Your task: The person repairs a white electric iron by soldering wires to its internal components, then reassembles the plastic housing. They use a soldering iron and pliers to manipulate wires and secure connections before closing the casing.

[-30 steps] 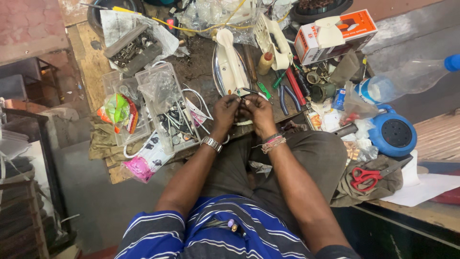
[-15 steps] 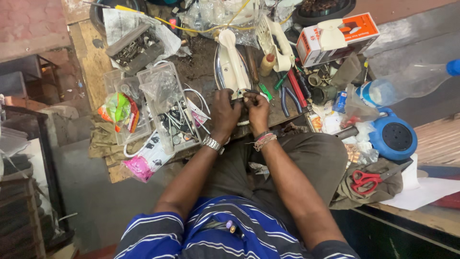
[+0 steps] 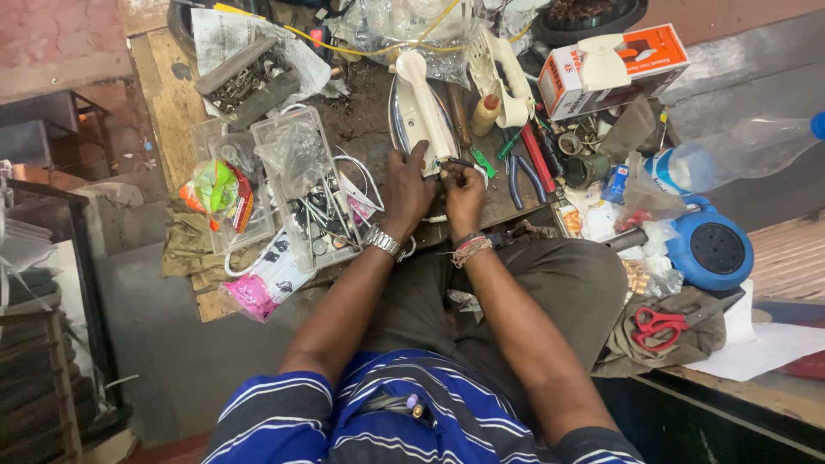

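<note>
Resting on the cluttered wooden worktop [image 3: 176, 107], the smooth cream plastic iron [image 3: 421, 107] is steadied by the left hand [image 3: 406, 196] while the right hand [image 3: 465, 193] pinches a thin dark tool [image 3: 460, 163], both reaching farther forward than before.

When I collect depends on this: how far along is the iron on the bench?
Done: a cream shell piece lies loose beside the iron, apparently already taken off something. In hand: the left hand grips the iron's rear end while the right hand works a thin tool there. Left: probably refitting and tidying, as the pliers lie out.
</note>
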